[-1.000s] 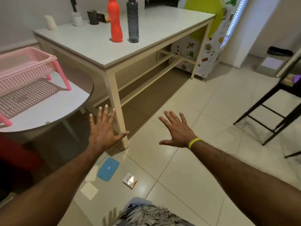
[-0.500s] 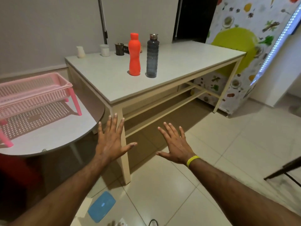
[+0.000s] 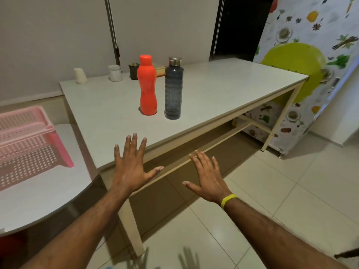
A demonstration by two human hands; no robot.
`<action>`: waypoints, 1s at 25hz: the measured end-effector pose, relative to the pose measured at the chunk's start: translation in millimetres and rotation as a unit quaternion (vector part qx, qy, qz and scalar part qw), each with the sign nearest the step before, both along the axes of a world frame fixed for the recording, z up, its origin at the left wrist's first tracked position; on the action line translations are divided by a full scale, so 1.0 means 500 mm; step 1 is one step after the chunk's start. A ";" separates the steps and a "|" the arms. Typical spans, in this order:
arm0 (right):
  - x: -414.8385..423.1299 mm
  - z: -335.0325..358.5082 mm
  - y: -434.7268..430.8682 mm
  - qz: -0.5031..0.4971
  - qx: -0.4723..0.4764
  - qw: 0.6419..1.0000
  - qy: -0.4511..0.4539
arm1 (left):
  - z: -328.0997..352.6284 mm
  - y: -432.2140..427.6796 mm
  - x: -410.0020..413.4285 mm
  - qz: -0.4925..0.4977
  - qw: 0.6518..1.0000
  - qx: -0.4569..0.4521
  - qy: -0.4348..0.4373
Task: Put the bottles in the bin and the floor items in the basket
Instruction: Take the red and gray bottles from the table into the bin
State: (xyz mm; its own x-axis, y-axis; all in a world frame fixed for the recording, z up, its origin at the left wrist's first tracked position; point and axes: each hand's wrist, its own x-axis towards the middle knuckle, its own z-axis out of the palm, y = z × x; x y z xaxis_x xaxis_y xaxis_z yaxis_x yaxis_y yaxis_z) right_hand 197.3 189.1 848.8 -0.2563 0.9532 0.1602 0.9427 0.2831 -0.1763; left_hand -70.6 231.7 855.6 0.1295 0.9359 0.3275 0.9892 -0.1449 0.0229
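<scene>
An orange bottle (image 3: 147,86) and a dark grey bottle with a metal cap (image 3: 173,89) stand upright side by side on the white table (image 3: 223,88). A pink plastic basket (image 3: 29,136) stands on the round table (image 3: 48,191) at the left. My left hand (image 3: 131,169) hovers over the white table's near corner, fingers spread, holding nothing. My right hand (image 3: 207,177), with a yellow wristband, is spread and empty in front of the table's edge. Both hands are well short of the bottles. The floor items are out of view except a blue sliver at the bottom edge.
Small cups and a dark container (image 3: 134,70) line the white table's back edge. A patterned cabinet (image 3: 303,74) stands at the right behind the table. A dark doorway (image 3: 239,26) is at the back. Tiled floor (image 3: 272,191) spreads to the right.
The view has tilted up and moved closer to the white table. The floor items have slid out of sight. Both hands stay spread and empty, now nearer the table edge.
</scene>
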 end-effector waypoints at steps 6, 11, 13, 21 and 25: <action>0.015 0.032 0.258 0.025 0.016 0.994 0.109 | 0.011 0.122 0.042 0.043 0.998 0.023 -0.034; 0.011 0.090 0.471 0.032 -0.032 0.961 0.275 | 0.055 0.216 0.083 0.099 0.993 0.037 -0.053; 0.002 0.110 0.542 0.028 -0.083 0.908 0.409 | 0.063 0.242 0.093 0.111 0.991 0.041 -0.056; -0.047 0.077 0.700 0.065 -0.109 0.854 0.505 | 0.054 0.304 0.100 0.110 0.992 0.011 -0.065; -0.047 0.089 0.683 0.081 -0.069 0.863 0.494 | 0.077 0.325 0.101 0.084 0.981 0.024 -0.172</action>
State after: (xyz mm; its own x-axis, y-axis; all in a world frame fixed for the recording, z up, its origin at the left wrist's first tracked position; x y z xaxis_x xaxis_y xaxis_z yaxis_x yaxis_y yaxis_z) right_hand 173.7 530.6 893.1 -0.1915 0.9452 0.2645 0.2628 0.3091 -0.9140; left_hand -20.1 394.4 894.3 -0.1503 0.9168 0.3701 0.9345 0.0096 0.3557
